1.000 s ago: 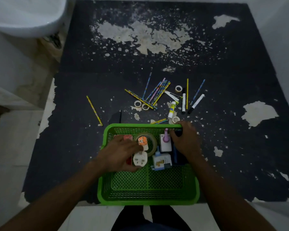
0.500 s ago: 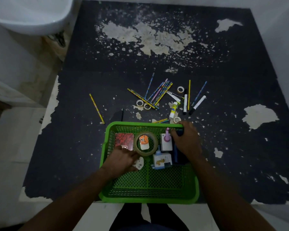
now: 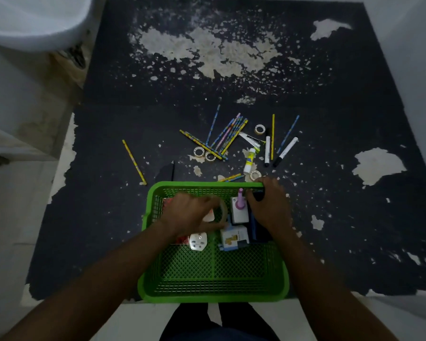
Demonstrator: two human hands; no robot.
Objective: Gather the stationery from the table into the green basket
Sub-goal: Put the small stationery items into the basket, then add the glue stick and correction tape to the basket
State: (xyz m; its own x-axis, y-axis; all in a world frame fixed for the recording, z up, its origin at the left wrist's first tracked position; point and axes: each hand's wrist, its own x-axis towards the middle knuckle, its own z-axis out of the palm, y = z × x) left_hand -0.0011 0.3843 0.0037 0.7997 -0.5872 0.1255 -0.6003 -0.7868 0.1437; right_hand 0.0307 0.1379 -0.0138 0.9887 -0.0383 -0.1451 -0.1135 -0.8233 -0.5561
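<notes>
Head: left hand (image 3: 190, 212) over tape roll (image 3: 223, 210).

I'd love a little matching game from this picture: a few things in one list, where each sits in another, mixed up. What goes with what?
Things:
1. white plug adapter
2. glue stick
3. lone yellow pencil
4. right hand

Places:
A. on the table, off to the left of the other pencils
B. gripping the far right corner of the green basket
C. inside the basket, near the left hand
D. on the table beside the black-and-white markers

Pairs: 1-C, 2-D, 3-A, 4-B
</notes>
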